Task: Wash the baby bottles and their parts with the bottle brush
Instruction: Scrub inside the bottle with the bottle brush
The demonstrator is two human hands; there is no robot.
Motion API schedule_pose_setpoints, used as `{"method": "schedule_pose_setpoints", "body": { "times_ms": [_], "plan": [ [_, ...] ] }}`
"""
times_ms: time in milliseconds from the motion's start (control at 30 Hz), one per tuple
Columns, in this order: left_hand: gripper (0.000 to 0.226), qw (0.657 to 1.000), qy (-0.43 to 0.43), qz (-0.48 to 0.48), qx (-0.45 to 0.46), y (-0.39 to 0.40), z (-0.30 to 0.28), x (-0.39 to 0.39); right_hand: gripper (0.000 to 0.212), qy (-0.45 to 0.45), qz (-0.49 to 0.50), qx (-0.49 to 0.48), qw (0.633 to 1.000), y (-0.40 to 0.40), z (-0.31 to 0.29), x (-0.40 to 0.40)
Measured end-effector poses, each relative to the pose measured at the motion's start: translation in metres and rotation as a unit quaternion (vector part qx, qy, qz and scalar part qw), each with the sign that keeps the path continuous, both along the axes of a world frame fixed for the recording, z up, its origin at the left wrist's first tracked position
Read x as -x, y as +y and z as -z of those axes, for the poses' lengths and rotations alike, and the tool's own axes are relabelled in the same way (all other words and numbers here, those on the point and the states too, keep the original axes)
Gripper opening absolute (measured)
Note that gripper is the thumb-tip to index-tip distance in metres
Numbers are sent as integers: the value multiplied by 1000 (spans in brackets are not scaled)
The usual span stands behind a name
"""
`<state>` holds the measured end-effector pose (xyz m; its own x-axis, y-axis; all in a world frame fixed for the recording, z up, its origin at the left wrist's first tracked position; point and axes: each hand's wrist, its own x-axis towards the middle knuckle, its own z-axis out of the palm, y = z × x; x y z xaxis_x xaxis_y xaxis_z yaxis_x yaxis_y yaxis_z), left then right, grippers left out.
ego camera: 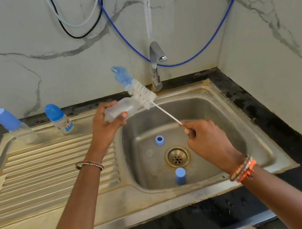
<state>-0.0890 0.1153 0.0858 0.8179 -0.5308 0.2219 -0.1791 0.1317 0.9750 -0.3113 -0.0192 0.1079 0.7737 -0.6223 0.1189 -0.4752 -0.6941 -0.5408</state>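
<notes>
left hand (pixel 107 122) gripping clear bottle (pixel 119 110) mid-frame, right hand (pixel 204 137) pinching bottle brush (pixel 142 93) handle, bristles beside bottle mouth, over sink (pixel 224 101) basin

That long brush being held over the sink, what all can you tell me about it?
The brush has a thin white stem, a thick band of white bristles, and a fluffy blue tip pointing up and away toward the wall. It slants over the sink, its bristles outside the clear bottle, right by its mouth. The right hand pinches the stem's lower end; the left hand holds the bottle.
</notes>
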Motion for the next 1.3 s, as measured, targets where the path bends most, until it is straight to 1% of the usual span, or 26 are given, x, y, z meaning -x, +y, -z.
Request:
{"method": "schedule_pose_setpoints", "body": {
  "times_ms": [67,100,167,233,300,367,400,433,500,600,667,733,767,833,867,933,1000,1033,1067,1100,1133,1167,1233,1300],
  "plan": [
    [33,999,-7,41,-4,-6,3,7,37,-15,11,-8,1000,-9,0,-11],
    [34,999,10,48,9,-9,4,9,36,-26,22,-12,999,-13,0,-14],
    [31,993,86,57,55,-10,9,10,33,-48,50,0,998,-23,5,-16],
    [26,975,182,80,100,-11,16,11,31,-52,76,36,995,-31,17,-9],
    [26,953,265,96,114,-13,23,17,30,-39,107,56,992,-37,30,2],
    [45,932,330,102,113,-18,34,25,26,-33,139,52,988,-43,44,17],
    [48,922,356,104,113,-21,39,29,24,-30,153,47,987,-47,51,26],
    [41,913,377,110,113,-26,42,34,22,-26,171,45,984,-53,57,38],
    [26,895,413,128,112,-38,49,45,25,-12,208,51,977,-69,68,64],
    [31,871,454,158,103,-58,57,60,39,9,271,56,961,-87,78,95],
    [37,856,478,176,85,-73,62,68,43,6,301,36,953,-89,80,104],
    [44,843,499,188,69,-87,69,73,36,-5,293,5,956,-83,81,102],
    [47,838,508,192,60,-92,72,76,30,-10,285,-28,958,-80,79,98],
    [52,832,517,200,27,-101,77,82,18,-47,268,-130,954,-72,76,79],
    [54,830,518,206,8,-104,79,84,18,-78,254,-187,946,-68,73,67],
    [60,830,509,226,-20,-107,81,89,26,-158,223,-285,919,-58,68,41],
    [70,837,466,284,-48,-102,84,87,19,-228,187,-322,900,-50,66,17],
    [76,839,430,328,-63,-97,84,85,14,-258,173,-325,893,-46,68,9],
    [76,841,386,371,-80,-93,83,81,13,-283,161,-326,888,-44,70,2],
    [71,845,337,404,-98,-88,81,77,16,-292,151,-324,887,-41,73,-3],
    [63,856,282,416,-122,-85,80,70,18,-288,139,-322,891,-40,77,-8],
    [59,872,227,408,-149,-82,77,63,19,-277,123,-321,897,-38,82,-13],
    [57,904,144,356,-187,-76,78,49,17,-242,99,-319,911,-36,92,-23],
    [58,919,119,308,-214,-65,89,36,15,-207,96,-296,927,-36,102,-35]
  ]
}}
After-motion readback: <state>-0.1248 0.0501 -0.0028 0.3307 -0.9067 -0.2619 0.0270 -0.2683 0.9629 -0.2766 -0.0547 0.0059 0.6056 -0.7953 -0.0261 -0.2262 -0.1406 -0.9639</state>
